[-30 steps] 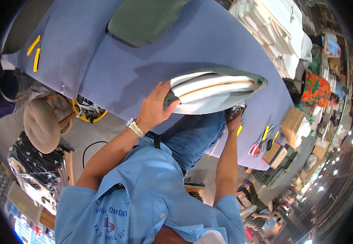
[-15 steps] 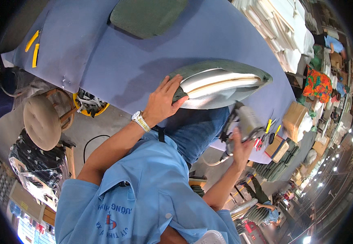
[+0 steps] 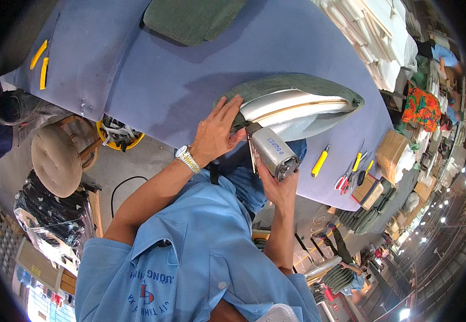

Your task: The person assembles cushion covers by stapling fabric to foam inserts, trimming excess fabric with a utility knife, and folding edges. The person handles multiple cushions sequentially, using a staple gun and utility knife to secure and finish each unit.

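Head view: the panel (image 3: pixel 300 104), green outside with a white hollow and a tan strip, is held tilted at the near edge of the worktop (image 3: pixel 276 43), right of the middle, with its hollow turned toward the person. Its left end is gripped by the left hand (image 3: pixel 217 134), the fingers laid over the green cloth and the thumb set apart on the near side. The stapler (image 3: pixel 273 150) is held in the closed right hand (image 3: pixel 280 188), its nose brought up to that same end, close to the left thumb; whether cloth is touched by the nose cannot be told.

Bare surface is left between the panel and the cushion (image 3: pixel 192 20) at the far edge, and a broad stretch is open to the left, as far as two yellow tools (image 3: pixel 38 55) near the left end. On the right, less room is left: a yellow-handled tool (image 3: pixel 320 162) lies near the near edge, and the near right corner is taken up by a screwdriver (image 3: pixel 357 160), scissors (image 3: pixel 342 184) and a small box (image 3: pixel 366 191). Beyond the right edge, white pieces (image 3: pixel 367 43) are stacked.
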{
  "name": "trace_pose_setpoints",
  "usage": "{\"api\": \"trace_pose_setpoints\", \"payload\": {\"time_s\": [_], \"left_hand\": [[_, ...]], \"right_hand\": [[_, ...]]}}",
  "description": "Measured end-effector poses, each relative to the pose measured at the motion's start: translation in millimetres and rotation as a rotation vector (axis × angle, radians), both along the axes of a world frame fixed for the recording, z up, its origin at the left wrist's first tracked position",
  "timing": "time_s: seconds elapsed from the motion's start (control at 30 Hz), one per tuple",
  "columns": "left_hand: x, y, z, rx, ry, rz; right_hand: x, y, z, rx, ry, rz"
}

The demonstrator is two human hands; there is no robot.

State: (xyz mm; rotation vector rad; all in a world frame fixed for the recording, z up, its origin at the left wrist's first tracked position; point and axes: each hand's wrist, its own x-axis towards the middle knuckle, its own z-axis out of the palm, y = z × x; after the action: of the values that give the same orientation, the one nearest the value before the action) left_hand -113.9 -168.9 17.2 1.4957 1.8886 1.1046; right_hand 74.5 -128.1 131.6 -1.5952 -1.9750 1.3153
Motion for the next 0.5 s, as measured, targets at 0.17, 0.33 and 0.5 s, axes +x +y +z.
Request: {"api": "trace_pose_setpoints", "payload": {"time_s": [0.17, 0.33, 0.5], "left_hand": [[0, -1, -4, 0.014, -0.021, 0.006], [-3, 0, -1, -0.011, -0.051, -0.005], [-5, -1, 4, -0.017, -0.078, -0.006]], "right_hand": [[-4, 6, 3, 0.122, -0.025, 0.14], [-9, 4, 6, 0.094, -0.006, 0.16], [-14, 1, 8, 0.026, -0.04, 0.149]]}}
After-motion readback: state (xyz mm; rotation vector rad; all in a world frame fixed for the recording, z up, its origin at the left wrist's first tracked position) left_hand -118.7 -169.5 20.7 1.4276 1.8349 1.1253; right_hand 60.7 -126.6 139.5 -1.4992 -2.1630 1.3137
